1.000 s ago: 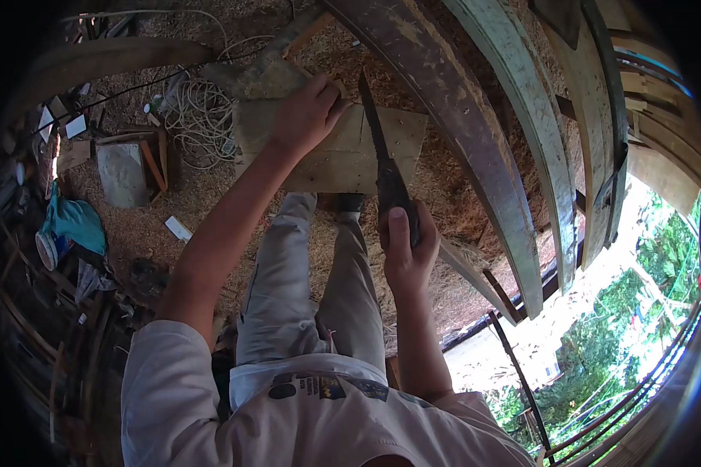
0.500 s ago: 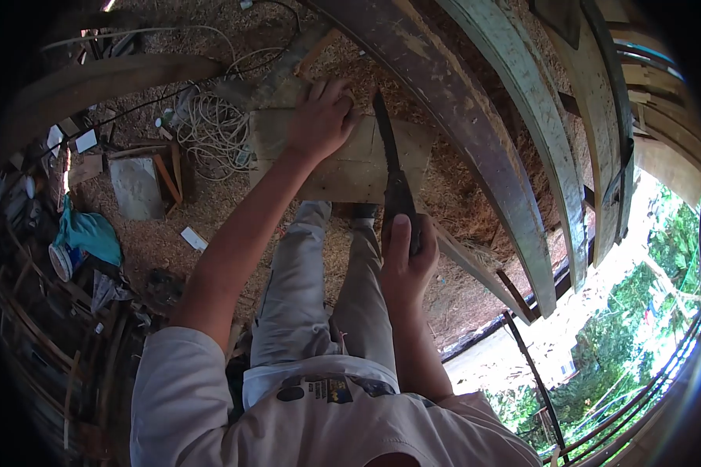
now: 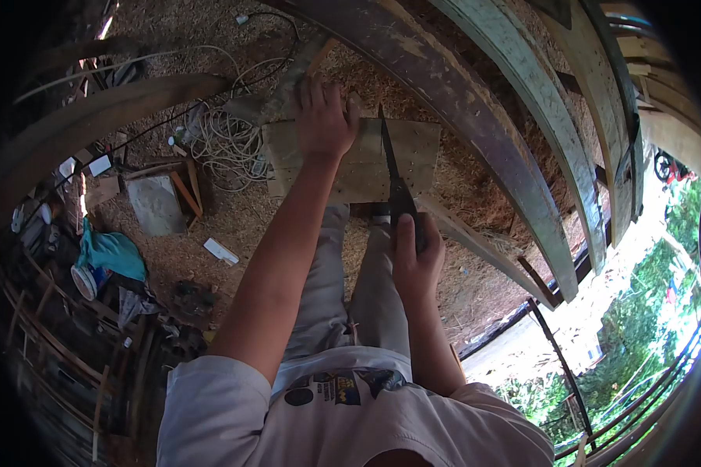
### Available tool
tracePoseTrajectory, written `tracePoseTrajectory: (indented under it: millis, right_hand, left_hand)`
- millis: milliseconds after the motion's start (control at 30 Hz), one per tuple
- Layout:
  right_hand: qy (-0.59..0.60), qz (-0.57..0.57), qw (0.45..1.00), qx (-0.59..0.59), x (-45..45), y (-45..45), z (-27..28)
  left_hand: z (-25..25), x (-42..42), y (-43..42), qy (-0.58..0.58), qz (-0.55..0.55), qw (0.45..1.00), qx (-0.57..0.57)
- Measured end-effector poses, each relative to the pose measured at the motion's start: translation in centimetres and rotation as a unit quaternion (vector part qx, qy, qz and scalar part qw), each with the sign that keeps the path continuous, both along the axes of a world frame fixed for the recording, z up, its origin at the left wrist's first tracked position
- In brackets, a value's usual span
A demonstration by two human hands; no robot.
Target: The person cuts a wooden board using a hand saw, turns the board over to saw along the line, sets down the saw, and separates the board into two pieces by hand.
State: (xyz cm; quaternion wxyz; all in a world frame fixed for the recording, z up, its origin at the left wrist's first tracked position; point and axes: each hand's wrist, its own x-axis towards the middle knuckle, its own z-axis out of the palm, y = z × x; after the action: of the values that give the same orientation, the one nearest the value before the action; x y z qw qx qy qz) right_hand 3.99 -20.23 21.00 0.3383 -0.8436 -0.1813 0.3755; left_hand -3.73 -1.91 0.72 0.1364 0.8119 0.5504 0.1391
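My right hand (image 3: 419, 257) grips the handle of a handsaw (image 3: 392, 159), thumb along its top. The dark blade points away from me and lies across the wooden board (image 3: 419, 148); its tip extends a little past the far edge. Whether the teeth touch the wood I cannot tell. My left hand (image 3: 325, 117) rests over the far left part of the board, fingers extended beyond its edge and holding nothing. Below the board, my legs (image 3: 378, 288) are partly covered by my forearm.
Large curved timbers (image 3: 475, 124) rise on the right. A narrow plank (image 3: 483, 249) slants from the board towards them. On the left lie a coil of pale cord (image 3: 230, 148), a grey panel (image 3: 156, 204), a teal bag (image 3: 113, 249) and a white bucket (image 3: 84, 282). Wood shavings cover the ground.
The view has shifted slightly. My right hand has drawn the saw a little towards me, so less of its tip passes the board. The fingers of my left hand have straightened out.
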Motion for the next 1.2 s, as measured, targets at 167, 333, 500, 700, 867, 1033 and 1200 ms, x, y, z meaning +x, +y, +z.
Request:
tracePoseTrajectory:
  millis: [167, 333, 500, 700, 867, 1033, 1200]
  right_hand:
    - [-0.027, 0.036, 0.998, 0.035, 0.4, 2.5, -2.8]
    - [0.003, 0.022, 1.000, -0.003, -0.2, -3.0, -1.0]
    - [0.021, 0.014, 0.999, 0.042, 0.1, 1.2, -6.5]
    - [0.045, -0.006, 0.998, 0.039, 0.3, -0.1, -6.9]
    - [-0.067, -0.019, 0.997, 0.043, -4.3, -1.4, -9.4]
    - [0.001, -0.110, 0.994, 0.026, -3.7, -0.5, -5.7]
    - [-0.110, -0.074, 0.990, 0.057, -6.6, -4.8, -3.2]
  left_hand:
    - [-0.4, 0.4, 0.3, -0.003, -0.026, 0.999, 0.023]
    - [-0.3, 0.5, 0.2, 0.059, -0.009, 0.998, -0.032]
    - [-0.5, 0.5, 0.0, 0.062, -0.011, 0.998, -0.014]
    - [-0.8, 0.6, -0.1, 0.054, -0.023, 0.998, -0.001]
    - [-1.0, 0.7, 0.1, 0.058, -0.027, 0.998, 0.001]
    - [-0.3, 0.6, 0.1, 0.071, -0.038, 0.996, -0.033]
    - [-0.6, 0.9, 0.3, 0.087, -0.048, 0.995, 0.012]
